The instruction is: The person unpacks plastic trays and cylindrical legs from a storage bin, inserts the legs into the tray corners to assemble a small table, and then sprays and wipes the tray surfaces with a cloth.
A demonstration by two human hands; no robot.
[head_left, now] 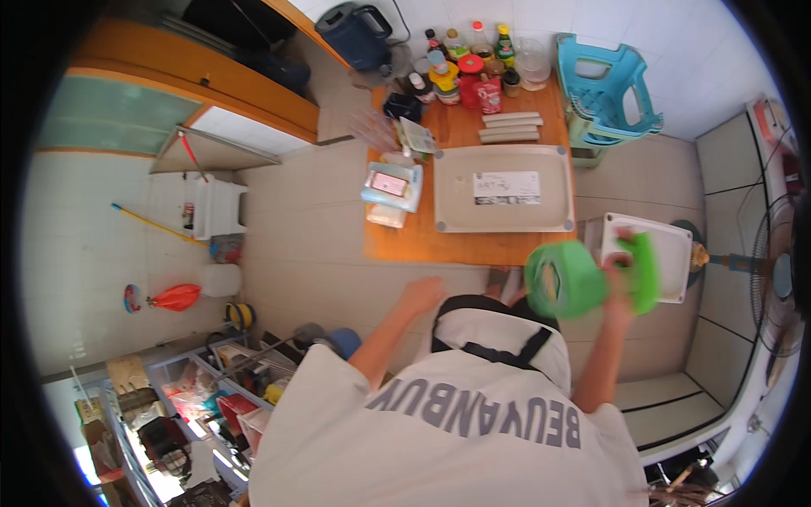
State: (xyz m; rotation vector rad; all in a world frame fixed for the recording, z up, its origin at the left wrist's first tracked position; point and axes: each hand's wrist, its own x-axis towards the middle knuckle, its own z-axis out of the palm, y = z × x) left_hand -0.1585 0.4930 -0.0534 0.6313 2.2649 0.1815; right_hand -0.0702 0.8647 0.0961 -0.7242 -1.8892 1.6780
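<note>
My right hand [621,283] is closed around the handle of a bright green plastic container [568,280], held in the air off the table's near right corner. The container is smeared by motion; its rounded body points left, and another green part sits to the right of my fingers. Nothing shows in my left hand [422,296], which hangs in front of the table's near edge with its fingers curled in and slightly blurred. Beyond both hands, a beige plastic box lid [460,211] with a white label lies on the wooden table [405,245].
Sauce bottles [479,42] and jars crowd the table's back, near a blue kettle [353,38]. Turquoise stools [591,63] are stacked at the far right. A white bin [667,262] stands beside the green container, with a fan [781,275] further right. Cluttered shelves [194,406] fill the lower left.
</note>
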